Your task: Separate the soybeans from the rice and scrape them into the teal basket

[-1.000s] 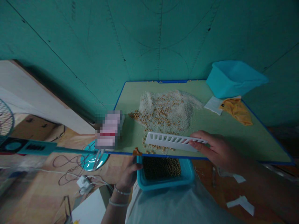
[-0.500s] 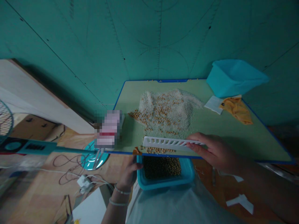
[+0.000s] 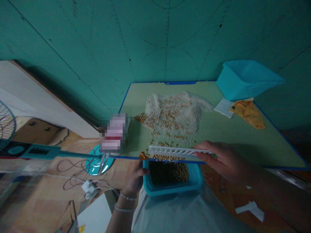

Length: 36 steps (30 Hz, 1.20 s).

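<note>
My right hand (image 3: 221,158) is closed around one end of a white slotted plastic strip (image 3: 170,150), which stands on edge near the front of the green tabletop (image 3: 128,136). Soybeans (image 3: 166,158) lie between the strip and the table's blue front rim. Behind it spreads a heap of rice-like white grains (image 3: 195,110) mixed with more soybeans. Below the rim, my left hand (image 3: 136,178) grips the left side of a blue plastic basin (image 3: 173,191) at my lap. The basin holds soybeans and a dark mass of small beans or grains.
At the table's back right stands a blue bin (image 3: 233,85), beside an orange cloth (image 3: 249,113) and a white packet (image 3: 224,107). A blurred-out box (image 3: 114,132) sits at the left edge. Left lies a fan (image 3: 36,151); cables (image 3: 89,189) cross the floor.
The strip has come slightly nearer the front rim, bringing the soybeans and a few white grains against it. My left hand keeps its hold on the basin.
</note>
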Tool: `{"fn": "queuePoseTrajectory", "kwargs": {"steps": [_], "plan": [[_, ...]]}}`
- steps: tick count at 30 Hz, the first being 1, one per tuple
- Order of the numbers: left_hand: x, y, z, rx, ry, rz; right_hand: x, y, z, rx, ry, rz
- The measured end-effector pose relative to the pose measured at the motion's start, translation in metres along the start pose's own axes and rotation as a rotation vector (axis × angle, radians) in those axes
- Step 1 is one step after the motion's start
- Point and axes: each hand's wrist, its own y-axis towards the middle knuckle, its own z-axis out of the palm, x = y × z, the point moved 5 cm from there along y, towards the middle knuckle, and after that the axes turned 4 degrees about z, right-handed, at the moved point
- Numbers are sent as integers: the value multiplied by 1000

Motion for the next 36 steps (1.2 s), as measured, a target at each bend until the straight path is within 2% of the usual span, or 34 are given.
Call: {"fn": "queuePoseTrajectory", "kwargs": {"steps": [12, 22, 30, 36], "plan": [[0, 0, -1, -16, 16, -14, 5, -6, -2, -26, 1, -33], [0, 0, 3, -7, 8, -10, -3, 5, -5, -33, 52, 76], [0, -2, 1, -25, 10, -32, -1, 4, 3, 1, 17, 25], [-2, -1, 2, -28, 18, 0, 2, 2, 2, 21, 26, -12]]}}
